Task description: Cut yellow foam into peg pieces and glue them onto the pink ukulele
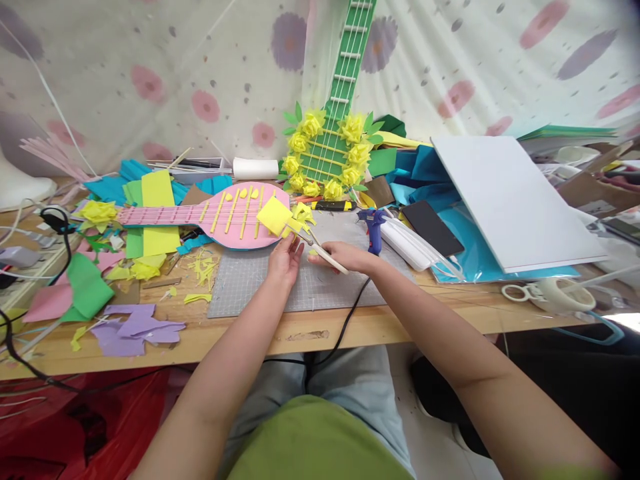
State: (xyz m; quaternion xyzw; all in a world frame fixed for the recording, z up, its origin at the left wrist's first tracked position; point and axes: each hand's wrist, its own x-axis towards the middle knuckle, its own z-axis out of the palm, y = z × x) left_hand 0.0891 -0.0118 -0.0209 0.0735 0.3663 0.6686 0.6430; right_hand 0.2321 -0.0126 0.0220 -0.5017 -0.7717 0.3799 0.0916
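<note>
Pinched in my left hand point(286, 261) is a piece of yellow paper point(275, 215), raised over the grey cutting mat point(250, 287). My right hand point(345, 256) grips a pair of scissors point(330, 259) with whitish handles, its blades pointing left toward the paper. Whether the blades touch the paper I cannot tell. Beyond my hands, a yellow paper flower point(303, 213) shows beside the sheet. A pink paper lute point(245, 210) with yellow strips lies to the left, its body partly over the mat. A blue glue gun point(373, 230) rests just right of my right hand.
A green paper instrument point(325, 157) ringed with yellow flowers leans at the back. Purple scraps point(137, 328) and green paper point(86, 283) lie left. On the right are a black phone point(433, 228), a white board point(515, 200) and a cream tape dispenser point(560, 295). A black cable point(350, 317) crosses the table edge.
</note>
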